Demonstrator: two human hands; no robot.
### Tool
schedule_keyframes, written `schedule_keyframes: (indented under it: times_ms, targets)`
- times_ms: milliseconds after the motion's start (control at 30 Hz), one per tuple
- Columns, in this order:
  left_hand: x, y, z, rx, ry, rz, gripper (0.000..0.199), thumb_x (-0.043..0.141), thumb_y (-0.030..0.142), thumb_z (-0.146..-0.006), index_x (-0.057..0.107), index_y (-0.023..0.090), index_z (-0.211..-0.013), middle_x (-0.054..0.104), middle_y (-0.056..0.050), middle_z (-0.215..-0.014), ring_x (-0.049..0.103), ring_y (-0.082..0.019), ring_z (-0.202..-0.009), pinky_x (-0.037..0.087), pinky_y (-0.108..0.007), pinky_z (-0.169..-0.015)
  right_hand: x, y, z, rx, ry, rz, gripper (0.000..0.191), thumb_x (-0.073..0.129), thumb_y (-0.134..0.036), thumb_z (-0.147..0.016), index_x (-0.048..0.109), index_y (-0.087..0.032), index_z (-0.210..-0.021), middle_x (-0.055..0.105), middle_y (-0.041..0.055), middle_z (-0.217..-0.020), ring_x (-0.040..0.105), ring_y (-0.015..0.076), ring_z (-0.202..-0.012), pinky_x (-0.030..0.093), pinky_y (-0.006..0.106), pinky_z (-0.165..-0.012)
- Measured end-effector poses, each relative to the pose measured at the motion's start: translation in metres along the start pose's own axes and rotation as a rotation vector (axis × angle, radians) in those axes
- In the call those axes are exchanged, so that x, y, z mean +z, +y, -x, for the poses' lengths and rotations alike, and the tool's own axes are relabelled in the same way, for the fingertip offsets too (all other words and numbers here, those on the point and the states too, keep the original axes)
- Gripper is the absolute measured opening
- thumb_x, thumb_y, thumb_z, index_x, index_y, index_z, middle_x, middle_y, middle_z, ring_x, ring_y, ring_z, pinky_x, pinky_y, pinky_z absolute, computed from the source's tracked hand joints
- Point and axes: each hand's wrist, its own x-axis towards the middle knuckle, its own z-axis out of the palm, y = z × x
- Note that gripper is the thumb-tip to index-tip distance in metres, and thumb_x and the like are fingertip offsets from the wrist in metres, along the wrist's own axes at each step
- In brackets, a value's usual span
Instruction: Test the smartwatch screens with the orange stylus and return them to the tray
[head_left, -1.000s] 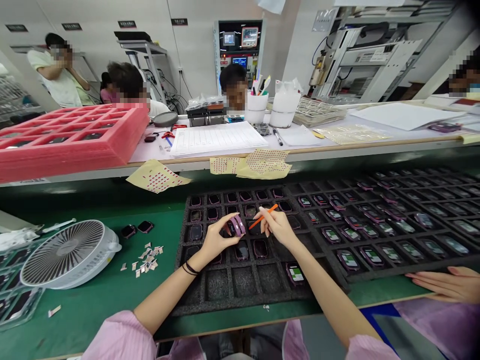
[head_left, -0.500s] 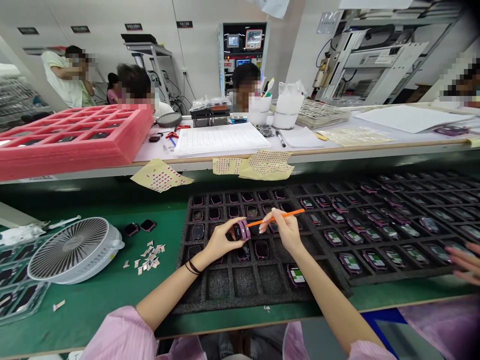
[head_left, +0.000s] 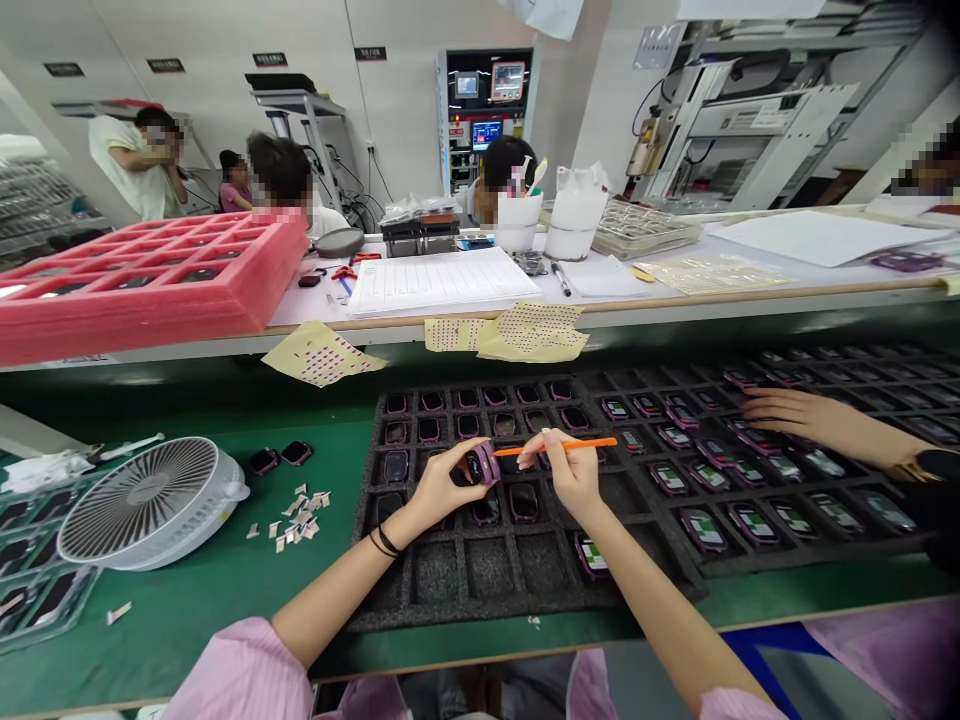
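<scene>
Green bench [head_left: 225, 600]; above it, a purple-framed, dark-screened watch [head_left: 484, 464].

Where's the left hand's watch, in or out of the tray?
Out. The left hand holds the watch up, tilted, above the black tray.

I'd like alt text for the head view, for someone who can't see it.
A left hand holds a purple device above a black tray while the right hand points an orange stick at the device. A fan stands left; another person's hand is at right.
</scene>
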Motion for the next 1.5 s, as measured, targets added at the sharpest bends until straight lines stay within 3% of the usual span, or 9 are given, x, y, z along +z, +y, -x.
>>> schedule_keyframes:
  times_ms: [200,767,1000,1267,1500]
  targets:
    - [0.001,-0.001,-0.003,-0.036,0.026,0.053,0.055,0.069,0.022,-0.069,0.055,0.016,-0.122,0.067,-0.008,-0.11,0.065,-0.018,-0.089,0.053,-0.028,-0.079,0.001,0.004,0.002,-0.029,-0.038,0.035,0.041,0.039,-0.037,-0.096,0.065,-0.018,-0.071,0.065,0.0031,-0.061,0.062,0.0135,-0.053,0.053,0.026,-0.054]
    - [0.001,0.0,-0.003,0.0,0.002,0.017,0.056,0.069,0.021,-0.069,0.055,0.017,-0.123,0.067,-0.007,-0.111,0.065,-0.017,-0.086,0.053,-0.025,-0.074,0.005,-0.002,0.0,0.065,-0.044,-0.145,0.04,0.042,-0.039,-0.095,0.066,-0.018,-0.07,0.067,0.0031,-0.061,0.064,0.0144,-0.054,0.053,0.026,-0.054]
    - [0.002,0.002,-0.002,-0.006,0.001,0.016,0.055,0.069,0.02,-0.068,0.056,0.017,-0.122,0.067,-0.008,-0.112,0.065,-0.019,-0.092,0.053,-0.026,-0.075,0.005,0.0,0.002,0.039,-0.061,-0.089,0.041,0.041,-0.038,-0.095,0.067,-0.018,-0.071,0.067,0.0031,-0.061,0.063,0.014,-0.054,0.053,0.026,-0.054]
    - [-0.001,-0.001,-0.002,-0.004,0.013,-0.015,0.056,0.068,0.018,-0.067,0.056,0.018,-0.122,0.066,-0.007,-0.114,0.064,-0.016,-0.084,0.052,-0.025,-0.074,0.01,0.0,0.002,0.013,-0.066,-0.051,0.043,0.041,-0.039,-0.095,0.065,-0.017,-0.067,0.066,0.0034,-0.06,0.062,0.013,-0.052,0.052,0.024,-0.052]
    - [0.001,0.0,-0.002,-0.021,0.01,0.007,0.055,0.068,0.023,-0.07,0.055,0.019,-0.123,0.067,-0.006,-0.11,0.064,-0.016,-0.085,0.052,-0.026,-0.075,0.003,0.002,-0.001,0.098,0.044,-0.122,0.045,0.04,-0.042,-0.095,0.064,-0.017,-0.066,0.064,0.0028,-0.056,0.06,0.0137,-0.048,0.051,0.027,-0.05]
